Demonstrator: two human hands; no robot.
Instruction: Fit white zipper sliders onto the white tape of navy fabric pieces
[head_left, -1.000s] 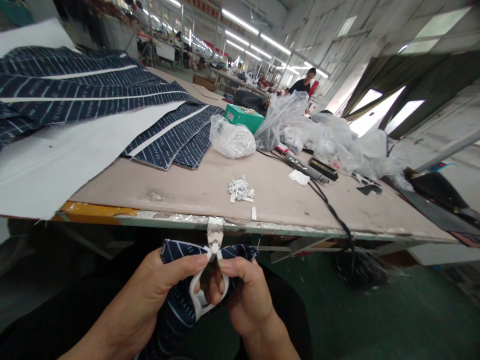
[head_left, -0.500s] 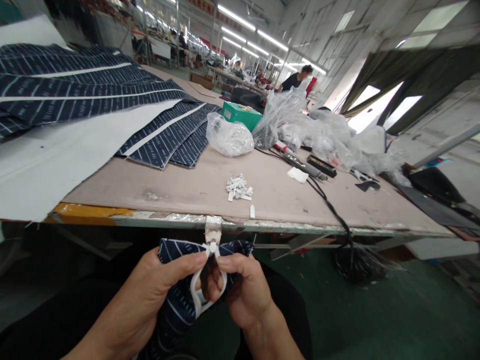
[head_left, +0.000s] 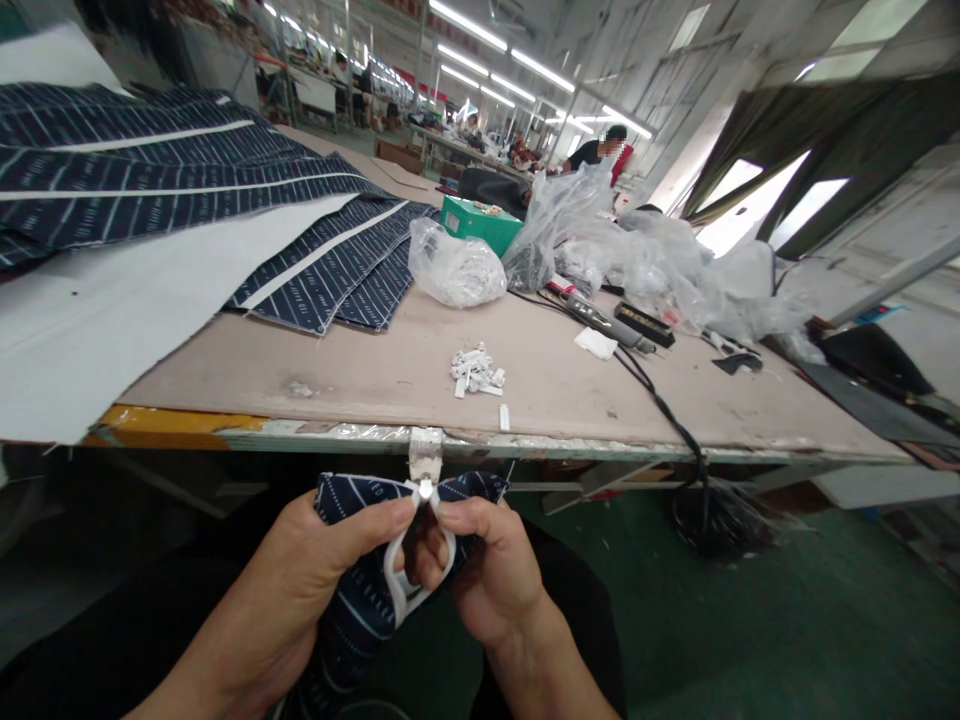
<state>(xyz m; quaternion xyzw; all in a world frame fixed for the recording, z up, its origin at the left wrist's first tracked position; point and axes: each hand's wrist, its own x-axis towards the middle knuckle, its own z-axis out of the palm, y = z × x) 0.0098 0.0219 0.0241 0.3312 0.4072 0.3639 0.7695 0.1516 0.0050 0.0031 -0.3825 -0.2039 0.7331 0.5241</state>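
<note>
My left hand (head_left: 300,560) pinches the left edge of a dark navy striped fabric piece (head_left: 352,620), thumb on top. My right hand (head_left: 499,570) grips the right side of the same piece in a like pinch. White zipper tape (head_left: 394,590) edges the fabric and parts into a loop between my hands. Its two strands meet at a small white zip slider (head_left: 425,489), which sits against a worn metal holder (head_left: 426,452) fixed to the table edge. Some fingertips show through the loop; the other fingers are hidden behind the fabric.
On the table (head_left: 360,380) lie a pile of small white zip pieces (head_left: 474,370) and a single one (head_left: 504,417). Navy striped panels (head_left: 315,270) are stacked at left. Behind are plastic bags (head_left: 457,265), a green box (head_left: 480,225), and a corded grey tool (head_left: 611,325).
The table scene sits slightly higher in view. Both hands keep their pinch on the fabric, with the tape ends still at the slider.
</note>
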